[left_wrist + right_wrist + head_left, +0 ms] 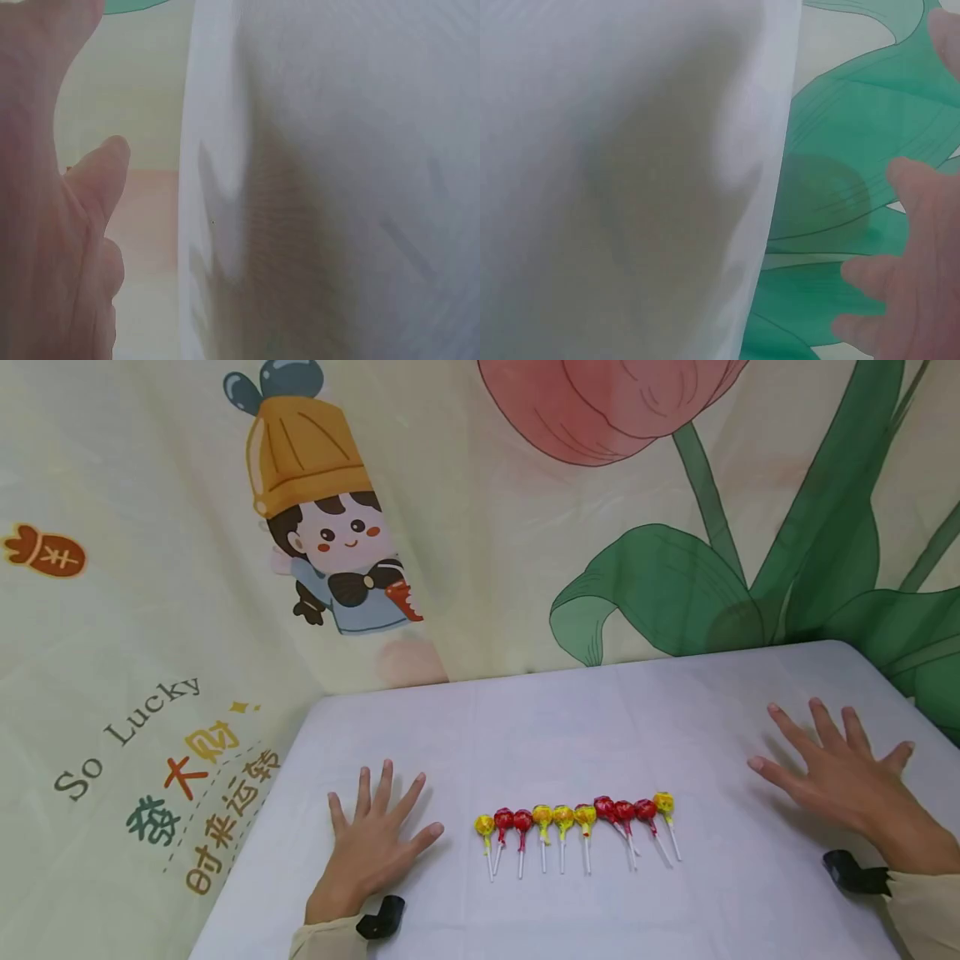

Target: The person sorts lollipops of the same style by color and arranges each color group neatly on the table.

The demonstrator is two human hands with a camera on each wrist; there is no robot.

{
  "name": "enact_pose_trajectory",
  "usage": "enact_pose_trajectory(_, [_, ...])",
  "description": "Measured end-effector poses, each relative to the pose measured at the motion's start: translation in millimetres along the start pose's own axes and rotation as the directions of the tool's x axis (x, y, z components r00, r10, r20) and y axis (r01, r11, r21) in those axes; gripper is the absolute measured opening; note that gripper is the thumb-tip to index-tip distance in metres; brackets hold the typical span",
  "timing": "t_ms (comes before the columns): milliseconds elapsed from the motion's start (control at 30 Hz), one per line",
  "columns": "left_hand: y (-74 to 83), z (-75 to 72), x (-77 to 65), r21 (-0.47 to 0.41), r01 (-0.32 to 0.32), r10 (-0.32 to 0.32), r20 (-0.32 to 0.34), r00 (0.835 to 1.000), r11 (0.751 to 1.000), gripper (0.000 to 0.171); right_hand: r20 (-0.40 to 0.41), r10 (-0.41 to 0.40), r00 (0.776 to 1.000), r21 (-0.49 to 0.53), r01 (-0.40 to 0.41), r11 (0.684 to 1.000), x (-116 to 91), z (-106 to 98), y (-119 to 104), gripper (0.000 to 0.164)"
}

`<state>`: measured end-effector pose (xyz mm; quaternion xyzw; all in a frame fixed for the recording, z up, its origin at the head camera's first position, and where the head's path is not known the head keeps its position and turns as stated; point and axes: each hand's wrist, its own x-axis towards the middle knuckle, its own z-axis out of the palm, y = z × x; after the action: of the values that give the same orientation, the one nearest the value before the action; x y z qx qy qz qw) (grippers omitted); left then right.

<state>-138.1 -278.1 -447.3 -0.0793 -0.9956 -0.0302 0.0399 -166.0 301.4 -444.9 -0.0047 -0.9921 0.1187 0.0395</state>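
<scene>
Spread wide and empty, your left hand (367, 852) is nearer than your equally splayed right hand (858, 781) to the crosswise row of lollipops (584, 816) between them, sticks (562, 858) pointing toward you.

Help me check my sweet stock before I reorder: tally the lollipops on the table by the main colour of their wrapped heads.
Yellow lollipops: 5
Red lollipops: 5
Total: 10
</scene>
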Motion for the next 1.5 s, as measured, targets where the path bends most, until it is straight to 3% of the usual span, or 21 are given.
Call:
enact_pose_trajectory(267, [5.9,1.2,1.2,-0.060,-0.020,0.020,-0.003,1.000,0.998,0.081,-0.009,-0.030,1.000,0.005,0.030,1.000,-1,2,-4,0.099])
enact_pose_trajectory(967, [15.9,0.9,-1.5,-0.016,-0.042,0.042,-0.026,0.999,0.999,0.084,-0.029,-0.064,0.998,-0.049,0.063,0.997,-1,1,-13,0.100])
enact_pose_trajectory(1500, [38.2,2.6,1.8,-0.016,-0.156,0.155,-0.054,0.986,0.988,0.082,-0.003,-0.117,0.993,-0.027,0.117,0.993,-4,0,-22,0.099])
